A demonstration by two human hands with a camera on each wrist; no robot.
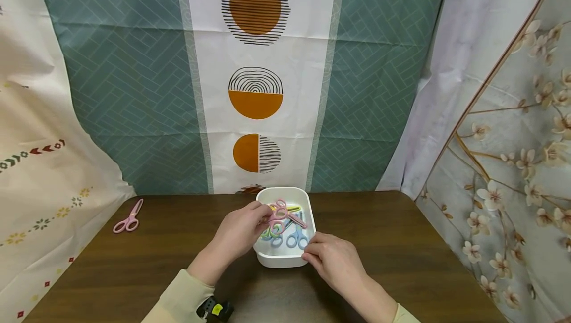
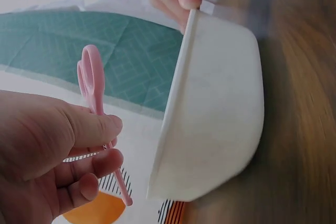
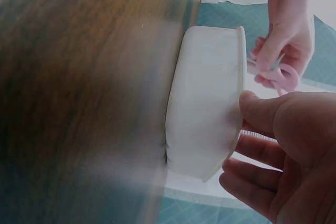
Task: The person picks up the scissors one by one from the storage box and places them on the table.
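My left hand pinches a pair of pink scissors between thumb and fingers, above the rim of a white plastic bin. In the left wrist view their handle loops point up, away from the palm. My right hand grips the bin's near right corner, thumb on the rim. Inside the bin lie several small scissors, among them blue scissors and another pink pair. Green and yellow parts also show there, partly covered by the left hand and the pink scissors.
Another pair of pink scissors lies on the dark wooden table at the far left. A patterned green and white curtain hangs behind the table's back edge. Light floral cloths hang along the sides.
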